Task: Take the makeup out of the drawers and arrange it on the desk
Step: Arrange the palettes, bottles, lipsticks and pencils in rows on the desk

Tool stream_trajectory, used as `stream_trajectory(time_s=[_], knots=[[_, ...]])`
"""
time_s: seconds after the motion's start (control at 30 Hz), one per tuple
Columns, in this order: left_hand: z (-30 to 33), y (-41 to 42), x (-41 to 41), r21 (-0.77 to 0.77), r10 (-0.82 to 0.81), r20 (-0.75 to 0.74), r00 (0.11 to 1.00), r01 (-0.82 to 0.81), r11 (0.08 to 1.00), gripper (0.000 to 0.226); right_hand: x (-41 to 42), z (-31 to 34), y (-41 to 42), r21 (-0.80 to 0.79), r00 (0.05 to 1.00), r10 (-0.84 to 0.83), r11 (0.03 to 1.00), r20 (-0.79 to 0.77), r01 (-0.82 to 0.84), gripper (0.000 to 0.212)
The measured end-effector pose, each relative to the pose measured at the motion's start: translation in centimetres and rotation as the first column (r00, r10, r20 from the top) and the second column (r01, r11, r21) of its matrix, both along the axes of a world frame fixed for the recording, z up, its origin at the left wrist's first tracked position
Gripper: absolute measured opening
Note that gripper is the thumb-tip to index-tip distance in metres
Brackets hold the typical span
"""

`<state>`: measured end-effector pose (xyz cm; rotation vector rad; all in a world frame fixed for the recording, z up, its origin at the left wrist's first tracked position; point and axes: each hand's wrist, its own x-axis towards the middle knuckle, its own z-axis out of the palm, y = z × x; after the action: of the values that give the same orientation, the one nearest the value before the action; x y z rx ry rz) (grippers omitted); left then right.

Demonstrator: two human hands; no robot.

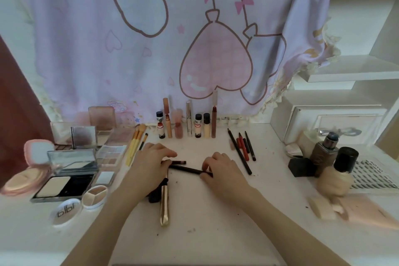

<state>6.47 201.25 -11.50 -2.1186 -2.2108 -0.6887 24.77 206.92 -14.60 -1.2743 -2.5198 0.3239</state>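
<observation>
On the white desk (216,211) my right hand (220,169) pinches the right end of a long black pencil (186,170) that lies slanted across the middle. My left hand (151,162) is curled over several pens: a short dark pencil (178,162) sticks out to its right, and a gold tube (164,205) and a black item (155,195) lie just below it. What exactly its fingers hold is hidden. A row of lip and concealer tubes (187,123) stands upright at the back.
Open palettes and compacts (71,170) crowd the left side, with yellow-handled brushes (135,147) beside them. Several pencils (244,147) lie at the right back. Foundation bottles (336,173), a black sponge (301,167), a lash tray (371,177) and sponges (323,207) fill the right. White shelves rise behind.
</observation>
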Motion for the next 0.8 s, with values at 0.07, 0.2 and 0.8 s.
stream_trajectory(time_s=[0.07,0.2,0.8], knots=[[0.0,-0.3,-0.4,0.002,0.005,0.009,1.0,-0.005,1.0,0.033,0.0,-0.3,-0.2,-0.001,1.0,-0.01,1.0,-0.014,0.01,0.019],[0.2,-1.0,-1.1,0.032,0.008,0.005,1.0,-0.008,0.999,0.045,0.6,0.3,-0.2,-0.116,0.981,-0.083,0.991,-0.176,0.063,0.008],[3.1,-2.8,4.0,0.175,-0.207,0.3,0.931,0.16,0.972,0.021,5.2,4.7,-1.8,-0.509,0.212,-0.482,0.651,-0.85,-0.562,0.009]])
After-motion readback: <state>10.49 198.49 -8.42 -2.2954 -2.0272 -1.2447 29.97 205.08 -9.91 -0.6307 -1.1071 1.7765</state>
